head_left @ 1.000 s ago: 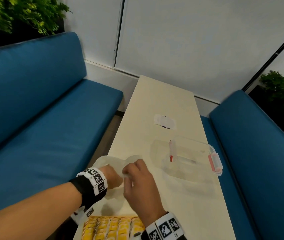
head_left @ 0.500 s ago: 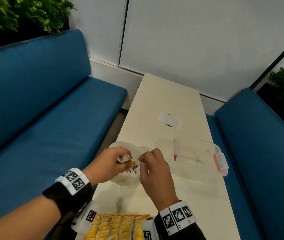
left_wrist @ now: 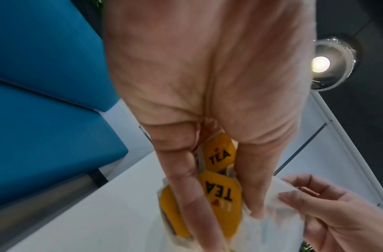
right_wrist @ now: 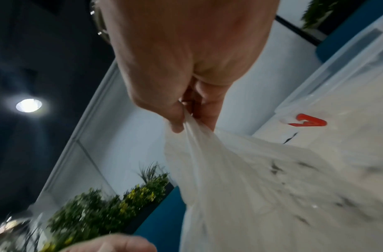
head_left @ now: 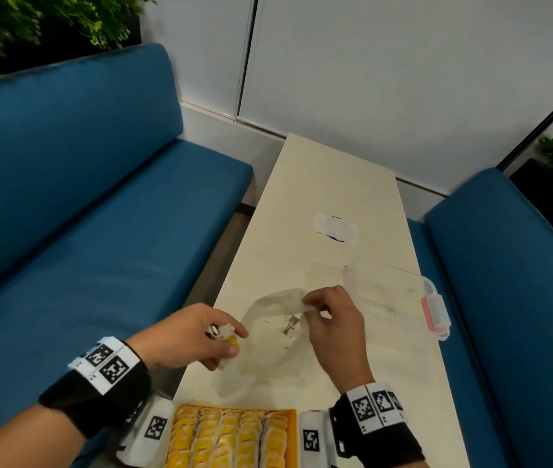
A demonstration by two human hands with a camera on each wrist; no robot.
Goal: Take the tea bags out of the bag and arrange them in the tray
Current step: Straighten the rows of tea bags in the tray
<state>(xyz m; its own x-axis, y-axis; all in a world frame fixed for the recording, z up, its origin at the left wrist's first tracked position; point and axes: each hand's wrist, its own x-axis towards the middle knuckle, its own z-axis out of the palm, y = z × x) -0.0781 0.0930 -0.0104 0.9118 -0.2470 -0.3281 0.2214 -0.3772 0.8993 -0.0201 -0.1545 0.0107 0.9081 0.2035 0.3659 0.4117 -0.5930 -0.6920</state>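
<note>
1. The left hand (head_left: 189, 336) is over the table's left edge, just left of the plastic bag. Its fingers are curled round a small bunch of tea bags (left_wrist: 220, 187); the left wrist view shows about three of them pressed between the fingers and thumb.
2. The tea bags are white paper pouches with bright yellow tags printed "TEA" in black, with a small red mark beside the letters. In the head view only a bit of yellow and crumpled white pokes out of the fist.
3. The plastic bag (head_left: 268, 332) is thin, translucent and whitish. It lies slack on the white table (head_left: 335, 184), with a few dark specks and a small dark scrap inside.
4. The right hand (head_left: 332, 319) pinches the bag's upper edge between thumb and fingers, lifting it so the film stretches taut below the grip.
5. The orange tray (head_left: 231, 437) sits at the table's near edge, packed with rows of yellow-tagged tea bags.
6. A clear lidded box with pink clasps (head_left: 399, 295) stands to the right of the plastic bag.
</note>
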